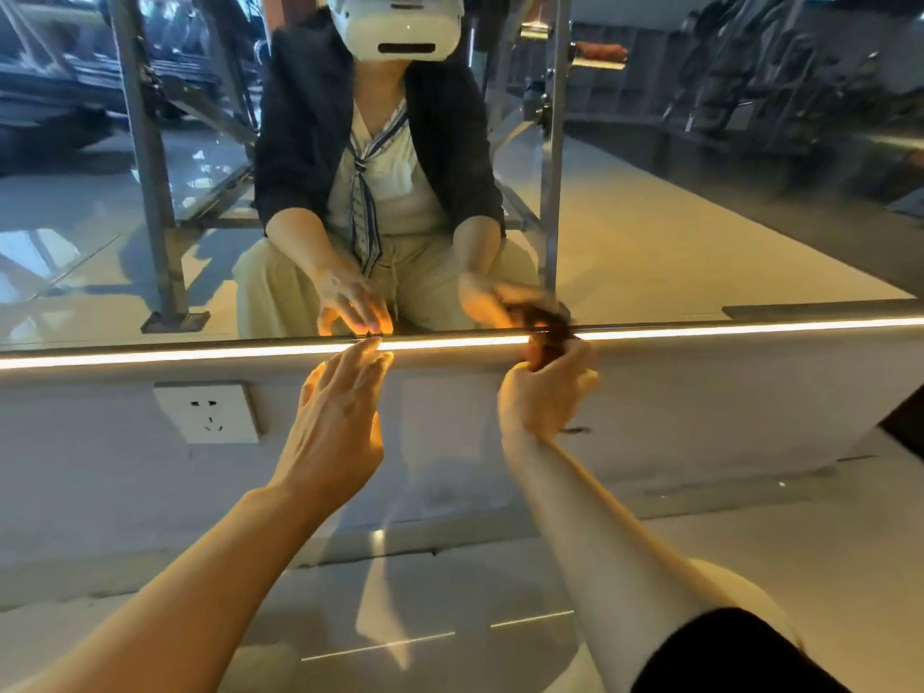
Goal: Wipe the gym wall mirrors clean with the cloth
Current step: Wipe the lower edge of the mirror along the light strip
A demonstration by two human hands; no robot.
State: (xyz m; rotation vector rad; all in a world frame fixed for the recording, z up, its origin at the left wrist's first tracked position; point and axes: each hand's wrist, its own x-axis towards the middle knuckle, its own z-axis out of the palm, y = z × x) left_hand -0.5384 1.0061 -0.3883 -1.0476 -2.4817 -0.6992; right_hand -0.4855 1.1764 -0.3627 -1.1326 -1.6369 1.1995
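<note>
Head view, low position facing the mirror (650,217): your left hand (335,427) is stretched forward with fingers (367,357) straight and released, tips at the glowing light strip (200,355) that runs along the mirror's bottom edge; whether they touch the strip or the glass, cannot tell. Your right hand (547,392) is raised to the same edge, fingers curled and grasping the cloth (547,342), a dark brownish bunched wad. Cloth sits at the bottom edge of the mirror, over the light strip, right of the left hand and apart from it; it is motion-blurred, so exact contact with the glass is unclear. Both forearms bare; a dark sleeve (725,657) shows at the lower right.

Below the strip: pale wall panel with a white socket (207,412), left of your left hand. Glossy floor (450,617) under your arms.

Mirror shows the reflection of a crouching person in a dark jacket, white top and pale trousers, plus grey metal frame posts (145,157) and blurred gym equipment behind
</note>
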